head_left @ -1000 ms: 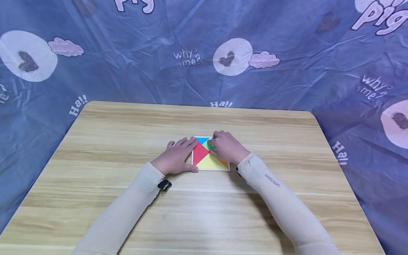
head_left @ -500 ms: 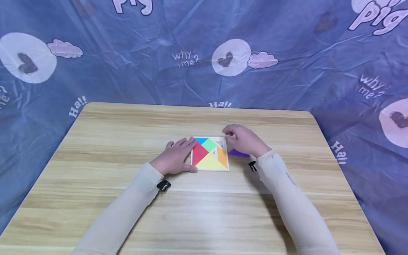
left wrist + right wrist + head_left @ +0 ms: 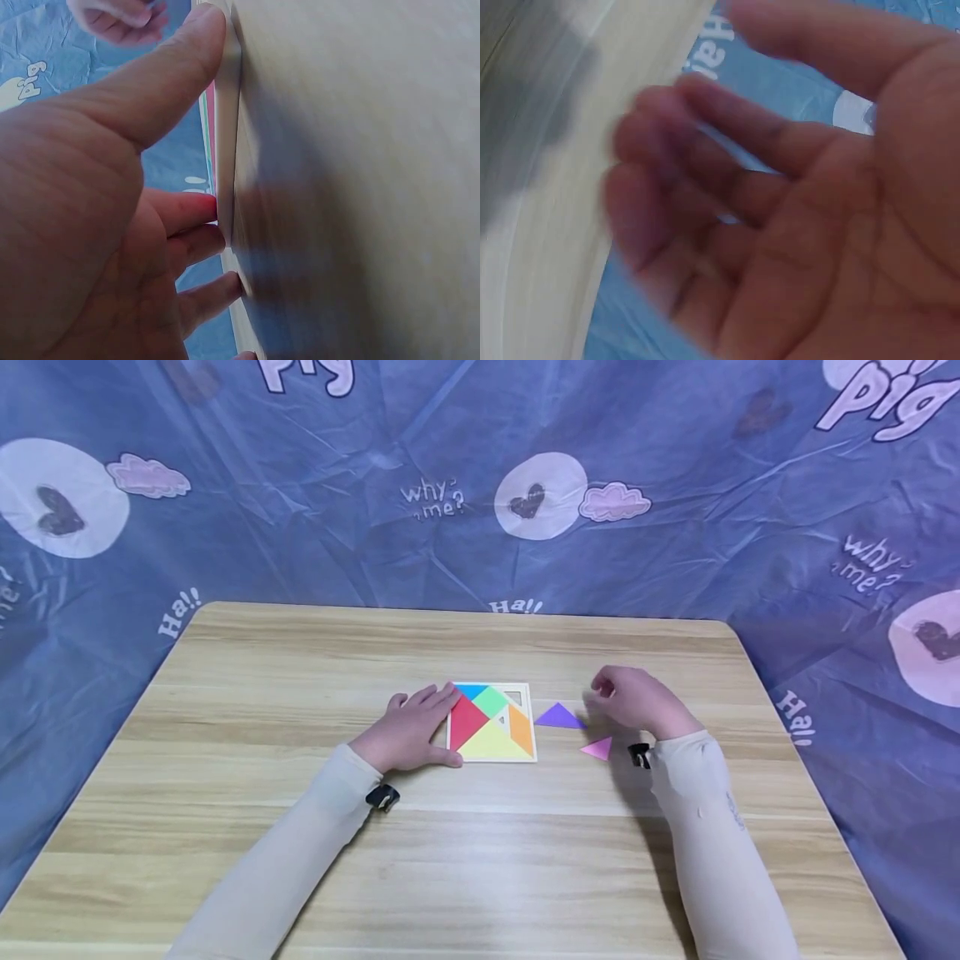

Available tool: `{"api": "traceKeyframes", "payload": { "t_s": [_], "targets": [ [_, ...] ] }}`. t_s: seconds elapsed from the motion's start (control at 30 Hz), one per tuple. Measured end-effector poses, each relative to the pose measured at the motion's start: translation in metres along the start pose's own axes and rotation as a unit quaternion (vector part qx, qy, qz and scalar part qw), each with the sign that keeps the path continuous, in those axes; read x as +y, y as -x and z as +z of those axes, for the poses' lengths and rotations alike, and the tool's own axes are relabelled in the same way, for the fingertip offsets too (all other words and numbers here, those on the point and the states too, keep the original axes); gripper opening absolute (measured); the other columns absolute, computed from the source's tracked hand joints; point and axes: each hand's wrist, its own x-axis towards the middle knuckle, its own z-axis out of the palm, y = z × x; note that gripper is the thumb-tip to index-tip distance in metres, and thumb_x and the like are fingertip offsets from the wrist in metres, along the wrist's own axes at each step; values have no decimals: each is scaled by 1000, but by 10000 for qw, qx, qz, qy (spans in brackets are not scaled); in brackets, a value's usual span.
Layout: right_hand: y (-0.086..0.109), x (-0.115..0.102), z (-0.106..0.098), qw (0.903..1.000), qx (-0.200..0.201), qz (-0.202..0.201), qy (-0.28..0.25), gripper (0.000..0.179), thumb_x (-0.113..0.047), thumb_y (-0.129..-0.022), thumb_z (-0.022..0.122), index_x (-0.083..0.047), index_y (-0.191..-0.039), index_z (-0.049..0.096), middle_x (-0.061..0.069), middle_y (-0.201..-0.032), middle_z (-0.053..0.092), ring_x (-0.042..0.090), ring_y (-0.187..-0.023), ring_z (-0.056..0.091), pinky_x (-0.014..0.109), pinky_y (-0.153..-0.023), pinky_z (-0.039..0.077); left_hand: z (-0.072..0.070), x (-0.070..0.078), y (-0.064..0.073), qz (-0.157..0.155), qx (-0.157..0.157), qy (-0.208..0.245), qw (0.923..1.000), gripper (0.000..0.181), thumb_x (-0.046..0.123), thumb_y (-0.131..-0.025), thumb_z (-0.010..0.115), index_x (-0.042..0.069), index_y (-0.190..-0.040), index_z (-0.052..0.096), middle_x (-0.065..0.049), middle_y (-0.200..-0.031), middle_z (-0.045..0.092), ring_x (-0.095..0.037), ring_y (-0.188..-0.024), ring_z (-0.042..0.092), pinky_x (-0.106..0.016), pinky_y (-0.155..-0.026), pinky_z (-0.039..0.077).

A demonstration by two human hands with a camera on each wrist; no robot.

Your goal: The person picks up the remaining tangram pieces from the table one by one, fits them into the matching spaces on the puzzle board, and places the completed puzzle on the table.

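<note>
A square tangram board (image 3: 531, 693) with a white rim lies on the table in the head view. Red, blue, green, yellow and orange pieces fill much of it. Two triangular gaps show bare board at its right half. My left hand (image 3: 408, 731) rests against its left side, fingers spread, thumb at the near corner. A purple triangle (image 3: 560, 717) and a smaller pink triangle (image 3: 599, 748) lie to the board's right. Just right of the purple one hovers my right hand (image 3: 637, 697). Its fingers are loosely curled around nothing visible, as the right wrist view also shows.
A pale wooden table (image 3: 360, 643) spreads around the board. Behind it hangs a blue printed cloth (image 3: 322, 527), which also drops along both sides. Black straps (image 3: 383, 797) sit at both wrists.
My right hand has moved right, from above the board to beyond the purple triangle. The gaps, the purple triangle and then the pink one have come into view. My left hand stays put.
</note>
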Motion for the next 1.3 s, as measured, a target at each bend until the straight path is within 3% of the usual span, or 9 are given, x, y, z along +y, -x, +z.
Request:
{"api": "traceKeyframes", "payload": {
  "t_s": [0.13, 0.23, 0.4, 0.53, 0.83, 1.17, 1.3],
  "targets": [
    [7, 3, 1, 9959, -832, 350, 29, 26, -26, -89, 77, -5, -92, 61, 6, -87, 61, 23, -82, 56, 38, -75, 46, -1, 0, 2, 4, -5, -25, 10000, 111, 66, -86, 72, 14, -167, 17, -2, -174, 12, -30, -159, 13, -65, -121, 16],
    [10, 4, 4, 9879, -1410, 614, -174, 37, -30, -83, 85, -8, -85, 55, 3, -81, 54, 19, -75, 50, 32, -68, 40, -1, 0, 2, 51, 32, -34, 10000, 111, 66, -87, 72, 13, -167, 18, -3, -174, 13, -30, -159, 14, -66, -120, 16],
    [12, 4, 11, 9785, -1840, 875, -324, 46, -32, -79, 89, -9, -85, 50, 2, -80, 48, 19, -74, 45, 30, -65, 37, 0, 0, 1, 71, 20, -64, 10000, 111, 67, -87, 72, 13, -167, 17, -3, -174, 12, -30, -159, 13, -66, -120, 16],
    [12, 1, 15, 9787, -1818, 953, -101, 44, -30, -76, 89, -9, -88, 51, 3, -83, 50, 20, -76, 48, 31, -65, 39, 0, 0, 0, 75, 12, -57, 10000, 111, 67, -86, 72, 13, -167, 17, -3, -174, 12, -30, -159, 13, -66, -120, 16],
    [5, 1, 16, 9823, -1629, 897, 218, 31, -21, -80, 79, -16, -67, 52, -4, -65, 47, 15, -64, 48, 30, -61, 38, -2, 1, 2, 87, 59, -3, 9999, 110, 65, -86, 74, 11, -166, 20, -5, -174, 15, -32, -159, 16, -67, -119, 17],
    [4, 6, 15, 9860, -1370, 928, -208, 4, -6, -78, 69, -8, -80, 66, 1, -69, 58, 16, -65, 53, 29, -61, 43, -1, 1, 3, 66, 25, -36, 10000, 111, 66, -86, 73, 12, -167, 18, -4, -174, 12, -31, -159, 14, -67, -120, 17],
    [4, 8, 15, 9856, -1292, 966, -504, 8, 1, -77, 61, -4, -75, 67, 2, -61, 59, 13, -57, 51, 27, -57, 42, -1, 2, 3, 84, 50, -47, 9999, 111, 66, -86, 73, 12, -166, 18, -4, -174, 13, -31, -159, 14, -67, -120, 17]
  ]
}}
